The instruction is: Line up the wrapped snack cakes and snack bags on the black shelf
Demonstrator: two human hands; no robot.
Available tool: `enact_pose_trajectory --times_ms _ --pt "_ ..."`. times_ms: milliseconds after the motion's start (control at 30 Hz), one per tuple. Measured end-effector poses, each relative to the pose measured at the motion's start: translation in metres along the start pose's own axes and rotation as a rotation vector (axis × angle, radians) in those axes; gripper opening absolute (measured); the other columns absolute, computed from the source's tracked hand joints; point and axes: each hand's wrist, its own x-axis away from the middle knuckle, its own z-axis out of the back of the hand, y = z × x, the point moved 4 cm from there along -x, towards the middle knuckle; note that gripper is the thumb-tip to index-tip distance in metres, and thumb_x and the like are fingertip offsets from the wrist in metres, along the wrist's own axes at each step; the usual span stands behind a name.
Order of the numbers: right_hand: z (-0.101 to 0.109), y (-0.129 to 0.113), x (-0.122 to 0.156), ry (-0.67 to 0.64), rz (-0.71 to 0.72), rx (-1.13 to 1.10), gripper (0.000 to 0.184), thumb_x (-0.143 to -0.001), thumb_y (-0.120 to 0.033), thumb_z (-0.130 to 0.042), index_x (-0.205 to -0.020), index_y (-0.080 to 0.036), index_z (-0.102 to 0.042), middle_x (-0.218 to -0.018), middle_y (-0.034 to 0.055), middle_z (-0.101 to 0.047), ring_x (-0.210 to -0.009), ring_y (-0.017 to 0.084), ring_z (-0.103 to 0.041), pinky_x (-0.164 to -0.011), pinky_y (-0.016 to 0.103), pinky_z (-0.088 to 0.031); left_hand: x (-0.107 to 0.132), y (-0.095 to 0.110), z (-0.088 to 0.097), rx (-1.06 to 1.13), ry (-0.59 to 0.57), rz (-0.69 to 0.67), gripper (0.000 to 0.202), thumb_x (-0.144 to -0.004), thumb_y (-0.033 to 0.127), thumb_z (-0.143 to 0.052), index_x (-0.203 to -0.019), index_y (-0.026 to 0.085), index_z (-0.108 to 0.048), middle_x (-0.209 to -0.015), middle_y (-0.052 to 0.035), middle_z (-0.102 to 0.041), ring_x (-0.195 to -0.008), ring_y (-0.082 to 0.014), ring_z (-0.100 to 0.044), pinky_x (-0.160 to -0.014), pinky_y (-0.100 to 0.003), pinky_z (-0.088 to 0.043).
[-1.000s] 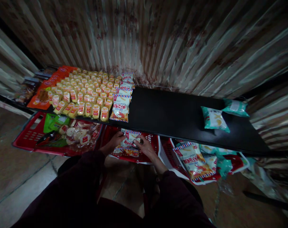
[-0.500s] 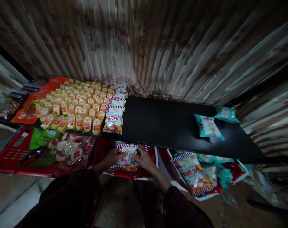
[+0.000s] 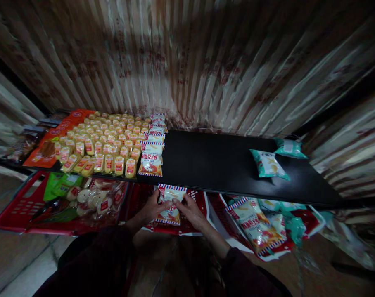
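Note:
Both hands grip one snack bag (image 3: pixel 170 215), white and orange with red print and striped edges, above the middle red basket (image 3: pixel 200 212). My left hand (image 3: pixel 152 208) is closed on its left side, and my right hand (image 3: pixel 190 211) is closed on its right side, thumbs across the front. Just beyond the bag runs the front edge of the black shelf (image 3: pixel 206 161). A column of matching snack bags (image 3: pixel 151 159) stands on the shelf, beside rows of small yellow packaged cakes (image 3: pixel 108 164).
Orange packets (image 3: pixel 45 153) and dark packages (image 3: pixel 24 142) lie at the shelf's left end. Two teal bags (image 3: pixel 269 164) rest toward its right. The left red basket (image 3: pixel 17 208) holds clear and green packages; the right basket (image 3: pixel 269 256) holds more snack bags. Pleated curtain (image 3: pixel 187 62) hangs behind.
The snack bag in my hands has come up out of the basket toward the shelf edge, and more of its front shows. The camera view has shifted slightly.

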Motion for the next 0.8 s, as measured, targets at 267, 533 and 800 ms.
enact_pose_trajectory --times_ms 267,533,800 --pt "-0.004 -0.025 0.005 0.011 0.031 -0.202 0.056 -0.066 -0.06 -0.067 -0.104 -0.02 -0.058 -0.098 0.0048 -0.07 -0.087 0.024 -0.067 -0.082 0.04 -0.053 0.004 0.007 -0.002 0.087 0.048 -0.047 0.058 -0.066 0.042 -0.074 -0.113 0.014 -0.053 -0.103 -0.0109 -0.068 -0.092 -0.0247 -0.065 -0.083 -0.037 -0.051" --pt "-0.009 0.006 -0.002 0.045 -0.055 -0.166 0.058 -0.066 -0.064 -0.063 -0.103 -0.02 -0.059 -0.098 0.0055 -0.07 -0.088 0.023 -0.066 -0.084 0.038 -0.052 -0.001 -0.022 -0.001 0.294 -0.038 0.128 0.055 -0.073 0.044 -0.069 -0.118 0.017 -0.052 -0.097 -0.0093 -0.07 -0.087 -0.0229 -0.067 -0.08 -0.036 -0.052" --pt "-0.013 0.016 0.003 -0.081 -0.102 0.09 0.052 -0.083 -0.062 -0.044 -0.111 -0.021 -0.059 -0.107 0.007 -0.068 -0.097 0.021 -0.063 -0.087 0.035 -0.049 -0.008 -0.057 0.019 0.112 0.129 0.261 0.048 -0.068 0.048 -0.07 -0.104 0.017 -0.061 -0.085 -0.0077 -0.071 -0.077 -0.0231 -0.067 -0.069 -0.033 -0.053"
